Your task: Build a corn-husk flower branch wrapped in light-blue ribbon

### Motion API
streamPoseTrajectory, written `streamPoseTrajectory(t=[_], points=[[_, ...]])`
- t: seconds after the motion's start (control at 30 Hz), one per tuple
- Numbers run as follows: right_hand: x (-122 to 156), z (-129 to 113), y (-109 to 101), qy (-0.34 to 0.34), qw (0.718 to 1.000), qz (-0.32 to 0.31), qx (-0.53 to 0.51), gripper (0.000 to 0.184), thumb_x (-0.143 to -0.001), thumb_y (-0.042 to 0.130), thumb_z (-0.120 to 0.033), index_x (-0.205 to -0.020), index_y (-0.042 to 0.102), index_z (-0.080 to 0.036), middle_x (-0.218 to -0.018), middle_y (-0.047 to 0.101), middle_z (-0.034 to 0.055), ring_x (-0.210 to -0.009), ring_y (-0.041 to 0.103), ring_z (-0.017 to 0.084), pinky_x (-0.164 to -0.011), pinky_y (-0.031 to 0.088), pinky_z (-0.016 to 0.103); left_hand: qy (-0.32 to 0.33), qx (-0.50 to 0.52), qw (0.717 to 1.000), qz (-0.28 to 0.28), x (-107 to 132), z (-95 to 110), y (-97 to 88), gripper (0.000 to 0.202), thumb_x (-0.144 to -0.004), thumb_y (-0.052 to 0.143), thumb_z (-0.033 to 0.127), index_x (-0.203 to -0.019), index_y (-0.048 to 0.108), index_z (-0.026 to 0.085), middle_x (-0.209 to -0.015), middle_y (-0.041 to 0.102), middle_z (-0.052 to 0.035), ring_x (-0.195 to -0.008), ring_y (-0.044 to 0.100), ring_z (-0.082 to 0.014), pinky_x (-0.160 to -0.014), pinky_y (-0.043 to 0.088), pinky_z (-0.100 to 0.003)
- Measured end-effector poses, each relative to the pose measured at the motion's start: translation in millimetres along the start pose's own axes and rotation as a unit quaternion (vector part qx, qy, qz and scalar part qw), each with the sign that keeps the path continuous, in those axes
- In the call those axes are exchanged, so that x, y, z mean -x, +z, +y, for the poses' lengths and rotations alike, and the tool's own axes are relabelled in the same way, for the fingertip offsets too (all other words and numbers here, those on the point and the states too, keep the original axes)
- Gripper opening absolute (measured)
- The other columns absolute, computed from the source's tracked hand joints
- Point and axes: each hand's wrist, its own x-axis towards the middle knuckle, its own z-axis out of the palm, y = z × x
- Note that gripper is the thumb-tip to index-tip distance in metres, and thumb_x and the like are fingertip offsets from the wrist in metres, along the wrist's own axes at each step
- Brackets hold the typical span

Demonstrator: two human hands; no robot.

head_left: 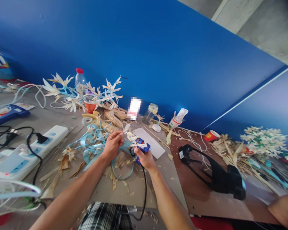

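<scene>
My left hand (114,143) is closed in a pinch on a small pale husk piece (126,128), held up over the middle of the table. In my right hand (146,158) is a blue glue gun (144,145) with a black cord (145,188) hanging down toward my lap. Its front end, partly wrapped in whitish strands, points left toward the husk piece; whether they touch I cannot tell. Below and left of my hands lies a tangle of light blue ribbon (92,135). Husk scraps (114,180) are scattered under my wrists.
Husk flowers (73,103) on blue stems stand behind, beside corn cobs (112,118). At left is a white power strip (54,135) with black cables. A white sheet (156,147), a jar (150,114) and a black strapped headset (213,174) lie rightward. Another person's hand (284,207) shows far right.
</scene>
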Motion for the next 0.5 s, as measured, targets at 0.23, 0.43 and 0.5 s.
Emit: streamPoseTrajectory(t=[0.23,0.43,0.5], points=[[-0.2,0.0,-1.3,-0.005,1.000,-0.014,-0.004,0.032,-0.077,0.056,-0.050,-0.067,0.058,-0.019,-0.065,0.056,0.0001,-0.062,0.049,0.014,-0.065,0.043,0.027,-0.010,0.027,0.999,-0.014,-1.1,-0.9,-1.1,0.027,-0.063,0.074,0.030,-0.080,0.061,0.014,-0.048,0.048,0.0066,-0.043,0.038,-0.0044,-0.045,0.029,-0.018],[0.2,-0.2,-1.3,0.005,1.000,-0.025,0.008,0.034,-0.075,0.056,-0.052,-0.065,0.055,-0.019,-0.063,0.054,-0.0004,-0.062,0.048,0.013,-0.067,0.043,0.028,-0.016,0.030,0.999,-0.015,-0.6,0.2,0.0,0.026,-0.063,0.075,0.030,-0.080,0.061,0.015,-0.049,0.048,0.0063,-0.042,0.039,-0.0043,-0.045,0.030,-0.018],[0.4,-1.7,-1.2,0.007,1.000,-0.015,-0.002,0.035,-0.075,0.056,-0.052,-0.065,0.055,-0.019,-0.062,0.054,-0.0003,-0.061,0.047,0.013,-0.066,0.043,0.028,-0.015,0.032,0.999,-0.015,-0.7,0.0,-0.2,0.026,-0.063,0.075,0.030,-0.080,0.061,0.015,-0.049,0.048,0.0064,-0.042,0.038,-0.0042,-0.045,0.031,-0.019]])
